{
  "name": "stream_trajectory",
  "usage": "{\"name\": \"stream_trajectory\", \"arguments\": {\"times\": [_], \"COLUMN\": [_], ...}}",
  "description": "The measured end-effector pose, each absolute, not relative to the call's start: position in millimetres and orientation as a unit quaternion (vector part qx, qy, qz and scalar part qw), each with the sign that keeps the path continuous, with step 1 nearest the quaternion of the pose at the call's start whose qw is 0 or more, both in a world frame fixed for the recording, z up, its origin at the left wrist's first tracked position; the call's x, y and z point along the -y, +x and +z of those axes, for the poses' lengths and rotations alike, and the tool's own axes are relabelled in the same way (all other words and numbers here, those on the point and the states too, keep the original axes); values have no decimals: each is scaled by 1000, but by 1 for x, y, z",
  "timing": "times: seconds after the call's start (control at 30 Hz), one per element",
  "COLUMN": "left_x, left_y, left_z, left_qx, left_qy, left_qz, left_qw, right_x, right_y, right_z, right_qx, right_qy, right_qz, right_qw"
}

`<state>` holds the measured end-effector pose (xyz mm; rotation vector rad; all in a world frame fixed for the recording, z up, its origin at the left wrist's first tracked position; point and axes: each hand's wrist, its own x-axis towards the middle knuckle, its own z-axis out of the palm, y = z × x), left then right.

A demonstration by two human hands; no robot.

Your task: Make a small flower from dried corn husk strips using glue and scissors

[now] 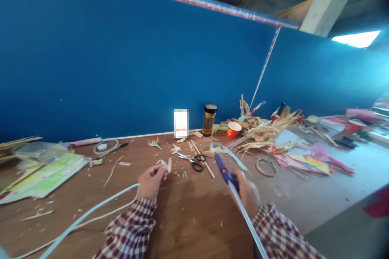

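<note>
My left hand [151, 181] is closed in a pinch on a small pale corn-husk flower [165, 164], with a few petals sticking out past the fingertips. In my right hand [246, 194] is a blue hot glue gun [223, 169], its nozzle pointing up and to the left. A long translucent glue stick [247, 216] runs out of its back towards me. Between the hands, further off, lie black-handled scissors [197, 166] with their blades slightly apart. Beside them is a thin wooden stick [203, 159]. Loose husk petals [175, 149] lie beyond my left hand.
A dark-lidded jar [209, 120] and a red paper cup [234, 130] stand near the blue partition [136, 60]. Dried husks [273, 131] pile up at right, near a tape roll [266, 167]. A pale cord [91, 209] crosses the left side, near a green-and-white sheet [51, 174].
</note>
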<state>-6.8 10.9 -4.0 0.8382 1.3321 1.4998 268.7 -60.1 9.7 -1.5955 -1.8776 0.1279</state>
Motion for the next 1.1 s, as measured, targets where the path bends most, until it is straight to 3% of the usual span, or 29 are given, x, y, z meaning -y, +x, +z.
{"name": "stream_trajectory", "arguments": {"times": [0.17,0.3,0.37,0.57,0.67,0.77,0.9,1.1], "left_x": [-14,-14,-13,-12,-13,-14,-12,-12], "left_y": [-7,-7,-7,-7,-7,-8,-9,-10], "left_z": [-10,-13,-12,-10,-12,-14,-15,-15], "left_qx": [-553,-555,-552,-545,-546,-543,-538,-540], "left_qy": [325,331,332,321,329,344,356,356], "left_qz": [607,608,610,615,611,608,611,599], "left_qw": [469,461,461,470,469,466,459,472], "right_x": [70,71,70,70,69,62,37,-29], "right_y": [366,429,451,483,460,394,281,189], "right_z": [6,-1,-6,2,31,64,80,47], "right_qx": [683,653,656,704,711,740,861,929], "right_qy": [-683,-717,-722,-681,-646,-608,-466,-349], "right_qz": [-143,-194,-174,-29,-80,-23,53,44], "right_qw": [214,148,135,199,266,288,199,111]}}
